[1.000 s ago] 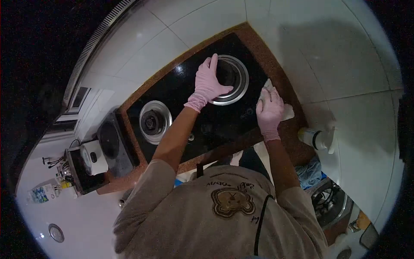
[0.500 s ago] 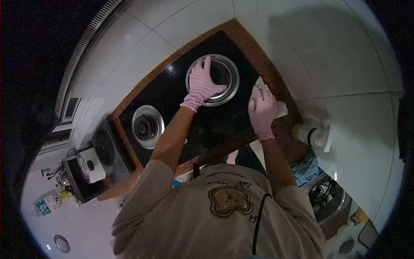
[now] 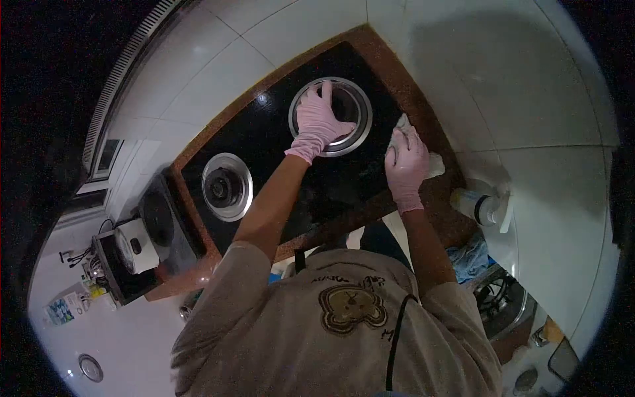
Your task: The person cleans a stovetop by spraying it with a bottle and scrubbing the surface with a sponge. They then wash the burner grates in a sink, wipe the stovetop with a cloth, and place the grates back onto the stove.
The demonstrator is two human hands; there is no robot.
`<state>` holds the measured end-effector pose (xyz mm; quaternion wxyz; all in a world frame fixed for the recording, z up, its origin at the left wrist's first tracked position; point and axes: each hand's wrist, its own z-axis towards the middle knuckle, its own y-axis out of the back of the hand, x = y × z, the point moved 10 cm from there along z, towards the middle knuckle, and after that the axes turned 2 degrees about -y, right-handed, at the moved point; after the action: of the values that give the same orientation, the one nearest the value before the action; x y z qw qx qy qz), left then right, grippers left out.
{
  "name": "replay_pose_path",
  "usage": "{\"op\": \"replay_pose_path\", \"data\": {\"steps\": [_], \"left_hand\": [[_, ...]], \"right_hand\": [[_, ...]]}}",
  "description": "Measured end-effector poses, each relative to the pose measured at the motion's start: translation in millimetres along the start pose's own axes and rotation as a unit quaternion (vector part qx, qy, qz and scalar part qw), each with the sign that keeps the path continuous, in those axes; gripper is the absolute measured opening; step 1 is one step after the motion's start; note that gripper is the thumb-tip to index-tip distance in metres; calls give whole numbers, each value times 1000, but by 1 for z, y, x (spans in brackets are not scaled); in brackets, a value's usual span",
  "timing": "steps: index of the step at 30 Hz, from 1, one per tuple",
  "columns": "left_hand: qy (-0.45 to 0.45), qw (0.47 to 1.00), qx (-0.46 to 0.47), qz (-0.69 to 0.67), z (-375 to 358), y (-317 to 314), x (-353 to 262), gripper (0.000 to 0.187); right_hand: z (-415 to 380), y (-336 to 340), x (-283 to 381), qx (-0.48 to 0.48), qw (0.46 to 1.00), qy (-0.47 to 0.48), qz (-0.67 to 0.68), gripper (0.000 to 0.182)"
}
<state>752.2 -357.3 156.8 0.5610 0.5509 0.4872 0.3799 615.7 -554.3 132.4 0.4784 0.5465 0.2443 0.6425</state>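
Note:
My left hand, in a pink glove, rests on the far burner of the black glass cooktop. Its fingers and thumb are spread over the round metal ring and hide part of the burner's middle. Also in a pink glove, my right hand has its fingers bent over a white cloth. The cloth lies against the cooktop's right edge, by the brown stone counter border, and sticks out on both sides of the hand.
A second burner sits at the cooktop's left. Right of my right hand lies a clear bottle, with a blue cloth beside the sink. White tiled walls border the counter. A white appliance stands at far left.
The view has shifted slightly, so the cooktop appears a little higher and farther right. My left hand stays on the burner and my right hand stays on the cloth.

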Motion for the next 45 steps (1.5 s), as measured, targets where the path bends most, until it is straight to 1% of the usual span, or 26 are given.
{"op": "replay_pose_path", "data": {"steps": [1, 3, 4, 5, 7, 8, 10, 13, 17, 19, 20, 21, 23, 24, 26, 30, 32, 36, 38, 39, 41, 45], "left_hand": [[2, 1000, 0, 0, 0, 1, -3, 122], [93, 994, 24, -45, -1, -5, 5, 127], [103, 994, 3, -31, -3, 0, 4, 128], [104, 994, 2, -32, -4, -1, 0, 128], [168, 985, -8, -23, -9, 3, 6, 111], [169, 985, -9, -23, -9, 5, 4, 111], [232, 971, 14, -57, -15, 2, 12, 109], [229, 972, -14, -48, -20, 3, 11, 107], [222, 974, 7, -36, -17, 5, 15, 110], [166, 986, 30, -11, -15, 9, 12, 127], [142, 989, 19, -31, -13, 6, 14, 128], [139, 990, 22, -29, -12, 1, 17, 128], [96, 995, 7, 8, -8, 0, 17, 126], [93, 996, 8, 10, -6, -3, 21, 126], [15, 1000, 11, 0, -1, -2, 13, 127], [-19, 999, 19, -20, 1, -4, 14, 127], [-59, 997, -6, -41, 1, -2, 7, 126], [-87, 996, 7, -17, 5, -4, 3, 125], [-126, 991, 52, -18, 7, -10, 4, 126], [-127, 990, 52, -18, 7, -9, 7, 126], [-167, 983, 69, -30, 7, -7, 0, 128], [-177, 979, 103, 7, 7, -8, -6, 129]], "right_hand": [[-1, -2, -1, 3, 1000, 1, -7, 43], [-2, -5, -1, 5, 1000, 4, -14, 44], [-2, -3, 0, 0, 1000, 7, -11, 44], [-1, -1, 1, -6, 1000, 9, -7, 45], [-1, 1, 3, -9, 1000, 7, -10, 45], [0, 3, 4, -12, 1000, 3, -12, 45], [0, 4, 5, -12, 1000, 2, -9, 45], [1, 4, 4, -14, 1000, 6, -4, 45], [1, 6, 6, -19, 1000, 9, -4, 44], [2, 4, 4, -23, 1000, 10, -8, 43], [0, 3, 2, -26, 1000, 9, -9, 43], [-1, 3, -1, -26, 1000, 5, -9, 43], [1, 3, 0, 3, 1000, 3, 5, 43], [1, 1, -2, 3, 1000, -1, 5, 43], [-1, 4, -1, -31, 1000, 3, -2, 42], [-1, 4, 0, -26, 1000, -5, -8, 42], [-2, 3, -3, -27, 1000, -4, -8, 41], [-3, 6, -4, -28, 1000, -3, -9, 42], [0, 9, 2, -35, 999, 11, -3, 42], [0, 9, 2, -35, 999, 9, -3, 42], [0, 10, 2, -42, 999, 18, -3, 43], [-1, 9, 0, -51, 999, 17, 6, 43]]}}
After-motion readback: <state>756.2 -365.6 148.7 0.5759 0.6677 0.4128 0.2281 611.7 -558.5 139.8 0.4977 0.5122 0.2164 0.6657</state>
